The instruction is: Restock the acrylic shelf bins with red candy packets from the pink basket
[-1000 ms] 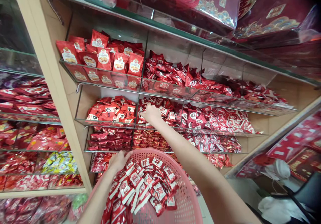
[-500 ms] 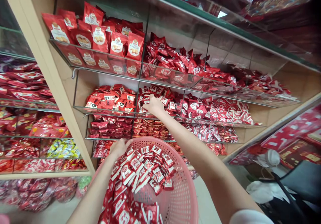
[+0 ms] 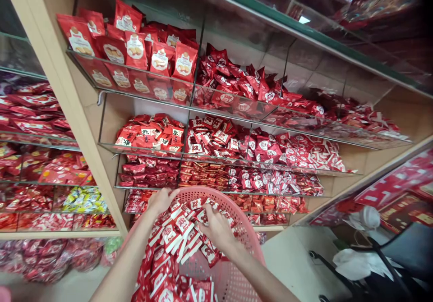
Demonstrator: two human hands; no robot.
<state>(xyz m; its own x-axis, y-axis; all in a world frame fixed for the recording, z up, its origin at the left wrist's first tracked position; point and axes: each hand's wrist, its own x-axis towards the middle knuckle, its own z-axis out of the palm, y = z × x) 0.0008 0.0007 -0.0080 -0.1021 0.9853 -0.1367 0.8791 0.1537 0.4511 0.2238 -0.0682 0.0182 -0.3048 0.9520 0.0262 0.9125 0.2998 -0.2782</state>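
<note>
A pink plastic basket (image 3: 237, 272) full of small red-and-white candy packets (image 3: 176, 236) tilts toward me at the bottom centre. My left hand (image 3: 160, 200) grips the basket's far rim, fingers closed round it. My right hand (image 3: 216, 227) lies inside the basket on the packets, fingers curled into the pile; whether it holds any I cannot tell. Above the basket, a glass shelf compartment (image 3: 216, 155) holds the same kind of red-and-white packets.
Glass shelves hold several compartments of red sweets: tall red biscuit bags (image 3: 135, 52) at the top left, dark red packets (image 3: 237, 83) beside them. A wooden upright (image 3: 71, 108) divides off more shelves at the left. A black chair with white cloth (image 3: 368, 261) stands at the lower right.
My right hand has come down from the middle shelf compartment into the basket. My left hand keeps its grip on the basket rim.
</note>
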